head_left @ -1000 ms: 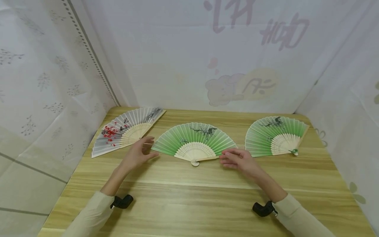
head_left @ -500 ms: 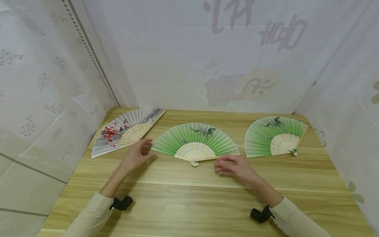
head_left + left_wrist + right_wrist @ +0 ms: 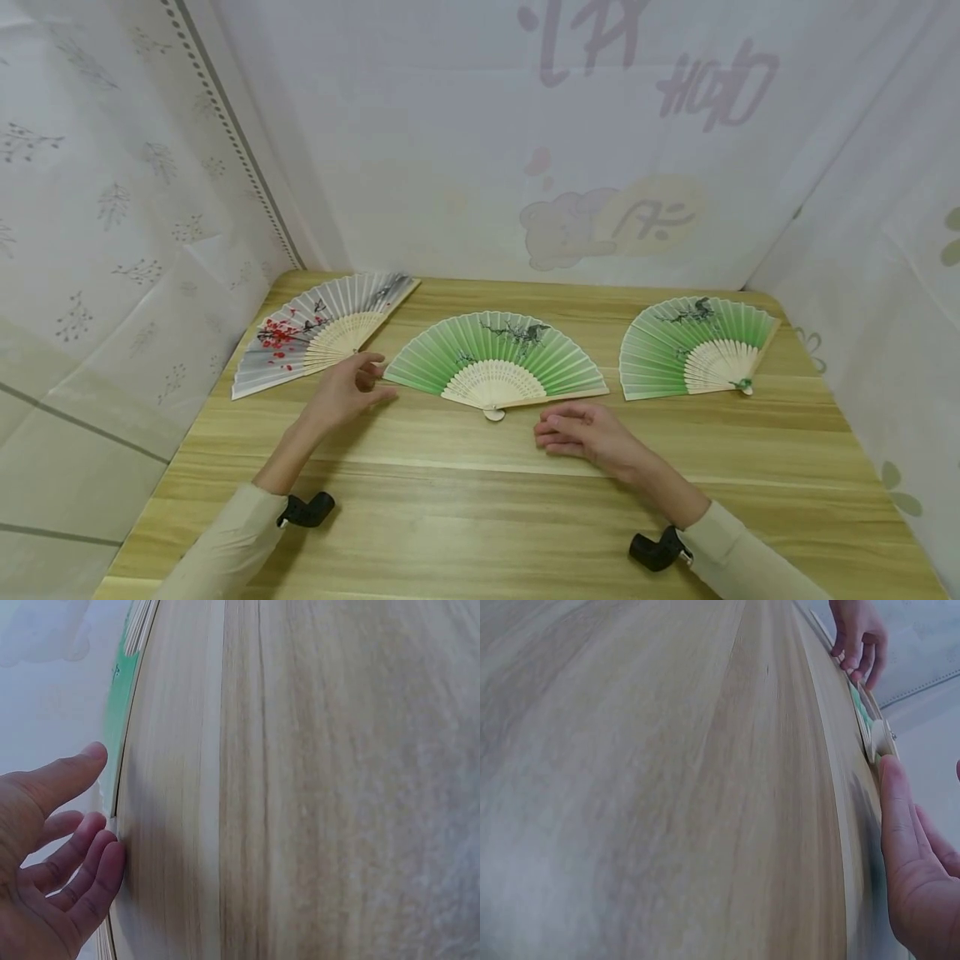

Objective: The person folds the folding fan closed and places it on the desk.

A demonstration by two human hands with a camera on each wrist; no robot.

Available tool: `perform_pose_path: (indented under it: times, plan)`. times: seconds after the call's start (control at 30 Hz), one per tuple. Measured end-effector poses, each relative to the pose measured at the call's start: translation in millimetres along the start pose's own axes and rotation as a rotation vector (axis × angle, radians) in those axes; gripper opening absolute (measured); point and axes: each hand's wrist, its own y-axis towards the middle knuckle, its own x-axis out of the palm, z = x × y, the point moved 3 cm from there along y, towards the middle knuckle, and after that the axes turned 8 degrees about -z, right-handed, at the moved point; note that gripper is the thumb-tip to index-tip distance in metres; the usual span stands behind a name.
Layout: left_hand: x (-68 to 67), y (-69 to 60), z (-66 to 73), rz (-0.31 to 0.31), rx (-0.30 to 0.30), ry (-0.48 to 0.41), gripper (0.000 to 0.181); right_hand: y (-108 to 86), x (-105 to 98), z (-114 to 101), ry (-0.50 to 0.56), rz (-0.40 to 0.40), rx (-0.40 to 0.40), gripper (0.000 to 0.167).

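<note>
Spread out in the middle of the table is a green folding fan (image 3: 495, 358) with pale ribs and a dark branch print. My left hand (image 3: 348, 387) hovers by its left corner, thumb and fingers apart and holding nothing. In the left wrist view that hand (image 3: 60, 855) is beside the fan's green edge (image 3: 120, 712); whether a fingertip touches it I cannot tell. My right hand (image 3: 588, 433) is in front of the fan's right half, slightly away from it, fingers loosely bent around nothing. A grey-white fan with red blossoms (image 3: 322, 329) lies beyond my left hand.
Another green fan (image 3: 697, 350) lies spread at the right, a green tassel or cord at its pivot. The wooden table (image 3: 465, 517) reaches back to a printed cloth wall (image 3: 420, 167), with cloth on both sides. Black wrist cameras (image 3: 307, 508) sit at both cuffs.
My right hand has drawn off the middle fan's right end, moving left and toward me, so that corner shows again. The left hand and all the fans have hardly moved.
</note>
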Motion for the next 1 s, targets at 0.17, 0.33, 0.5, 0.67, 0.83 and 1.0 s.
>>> perform_pose_path:
  times: [0.17,0.33,0.5,0.67,0.83,1.0]
  plan:
    - [-1.2,-0.2,-1.7,-0.012,0.002,0.012,0.048,2.5,2.9,2.0,0.049,0.000,0.027,0.050]
    - [-0.7,1.9,-6.1,-0.013,-0.002,0.028,0.043,4.4,6.0,3.6,0.096,0.016,0.055,0.052]
    - [-0.8,4.6,-10.8,-0.017,-0.024,0.037,0.040,7.8,6.6,6.9,0.150,0.049,0.074,0.046]
    - [-1.2,6.7,-13.2,-0.016,-0.042,0.044,0.040,10.9,8.1,8.7,0.209,0.067,0.070,0.044]
    - [-0.7,7.4,-13.4,-0.010,-0.046,0.045,0.040,12.2,11.1,8.1,0.260,0.074,0.056,0.044]
    - [0.6,7.6,-13.7,-0.010,-0.052,0.046,0.039,13.7,12.9,8.6,0.298,0.085,0.037,0.041]
